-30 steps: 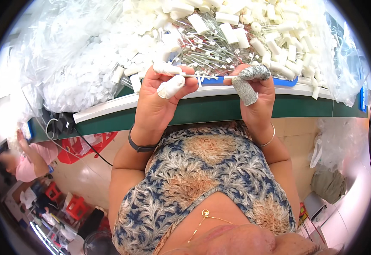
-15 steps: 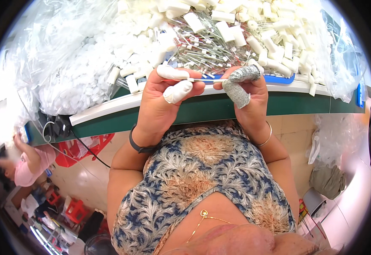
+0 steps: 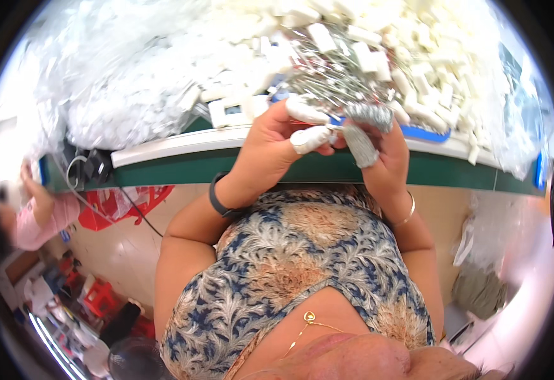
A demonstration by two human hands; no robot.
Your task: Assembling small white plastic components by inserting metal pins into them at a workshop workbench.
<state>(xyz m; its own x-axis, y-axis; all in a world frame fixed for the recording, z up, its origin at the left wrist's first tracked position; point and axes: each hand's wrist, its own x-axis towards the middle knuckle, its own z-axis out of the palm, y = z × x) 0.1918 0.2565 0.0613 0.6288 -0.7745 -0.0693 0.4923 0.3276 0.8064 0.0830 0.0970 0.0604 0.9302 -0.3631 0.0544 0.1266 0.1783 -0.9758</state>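
Note:
My left hand [image 3: 276, 133], with white covers on thumb and forefinger, is pinched around a thin wire-like part with a small white end [image 3: 334, 128]. My right hand [image 3: 383, 144], wearing grey knitted finger covers, closes on the same part from the other side. Both sets of fingertips nearly meet, so most of the part is hidden, and motion blurs it. Just beyond them, a heap of thin metal leads with white and red ends [image 3: 334, 79] lies by a blue tray [image 3: 426, 133].
White foam-like cylinders [image 3: 426, 85] pile up at the right. Clear plastic bags [image 3: 125, 114] cover the left of the green-edged table [image 3: 328, 166]. Black adapters [image 3: 94, 166] with cables hang at its left edge. Another person in pink [image 3: 52, 212] sits far left, near a red stool [image 3: 103, 297].
My hands have come together, the left moving right toward the right hand, so the rod once stretched between them is now mostly covered. The view has shifted slightly.

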